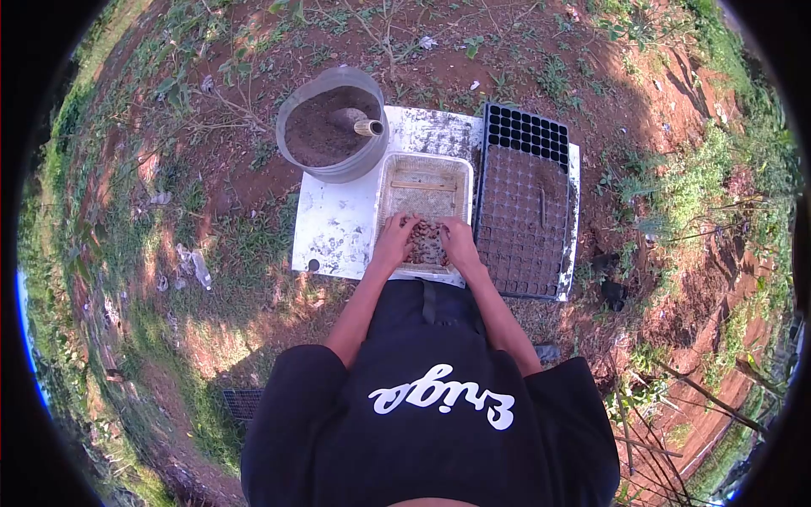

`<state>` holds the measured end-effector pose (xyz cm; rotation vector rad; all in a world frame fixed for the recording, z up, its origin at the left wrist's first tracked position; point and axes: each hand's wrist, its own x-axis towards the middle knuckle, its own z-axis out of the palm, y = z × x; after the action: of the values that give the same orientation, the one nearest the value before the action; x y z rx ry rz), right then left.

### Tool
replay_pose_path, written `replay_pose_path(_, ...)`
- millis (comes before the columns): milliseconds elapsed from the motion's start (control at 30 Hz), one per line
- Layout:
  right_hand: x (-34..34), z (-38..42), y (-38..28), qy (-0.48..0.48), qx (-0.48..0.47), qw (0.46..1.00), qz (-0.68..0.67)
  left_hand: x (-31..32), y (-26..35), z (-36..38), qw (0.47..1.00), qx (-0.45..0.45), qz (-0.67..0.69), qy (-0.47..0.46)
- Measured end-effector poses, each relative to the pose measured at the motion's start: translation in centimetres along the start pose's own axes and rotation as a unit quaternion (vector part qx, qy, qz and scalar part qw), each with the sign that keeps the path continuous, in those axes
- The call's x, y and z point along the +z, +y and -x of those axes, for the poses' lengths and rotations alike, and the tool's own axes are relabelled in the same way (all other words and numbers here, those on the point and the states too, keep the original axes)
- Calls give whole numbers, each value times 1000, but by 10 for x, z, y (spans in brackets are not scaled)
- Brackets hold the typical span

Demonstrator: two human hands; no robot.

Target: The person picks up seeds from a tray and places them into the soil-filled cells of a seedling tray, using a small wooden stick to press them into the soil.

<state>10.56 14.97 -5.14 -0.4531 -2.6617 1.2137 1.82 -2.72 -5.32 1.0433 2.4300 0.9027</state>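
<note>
A shallow rectangular tray (465, 182) stands on the white board, with small brown pieces (426, 243) in its near part and a thin stick (421, 185) lying across its far part. My left hand (396, 239) reaches over the tray's left side, its fingers bent down at the brown pieces. Over the right side is my right hand (457, 242), fingers also curled down among the pieces. The two hands are apart. Whether either one holds a piece is too small to tell.
A grey bucket (334, 173) of soil with a scoop (367, 128) stands at the board's back left. Right of the tray lies a black cell tray (521, 224), mostly soil-filled, its far cells unfilled, with a thin tool (542, 207) on it. The white board (329, 221) rests on weedy ground.
</note>
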Motion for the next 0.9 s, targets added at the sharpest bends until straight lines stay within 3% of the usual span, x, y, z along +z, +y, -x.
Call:
replay_pose_path(67,2,-3,-7,-11,24,999,24,3,-3,0,996,-56,20,-60)
replay_pose_path(133,9,-12,-8,-62,34,994,81,9,-10,3,995,-65,57,-40)
replay_pose_path(233,15,-16,-4,-66,30,992,107,16,-22,-2,994,-63,93,-21)
replay_pose_path(367,18,-17,9,-88,16,992,83,7,-14,-3,992,-25,122,22)
replay_pose_path(433,22,-20,15,-128,38,990,48,2,-5,-1,990,-39,136,24)
replay_pose_path(600,17,-15,3,-113,19,990,81,2,-5,-2,975,-69,211,9)
replay_pose_path(700,13,-13,-3,-139,78,986,52,4,-5,-5,983,-74,167,5)
replay_pose_path(800,18,-11,1,-129,16,986,105,-1,-1,-6,979,-91,182,-22)
replay_pose_path(867,11,-12,-13,17,-86,956,279,-2,-1,-5,994,-5,101,40)
replay_pose_path(900,5,-20,-18,-37,-46,946,319,-2,0,-4,994,-3,101,38)
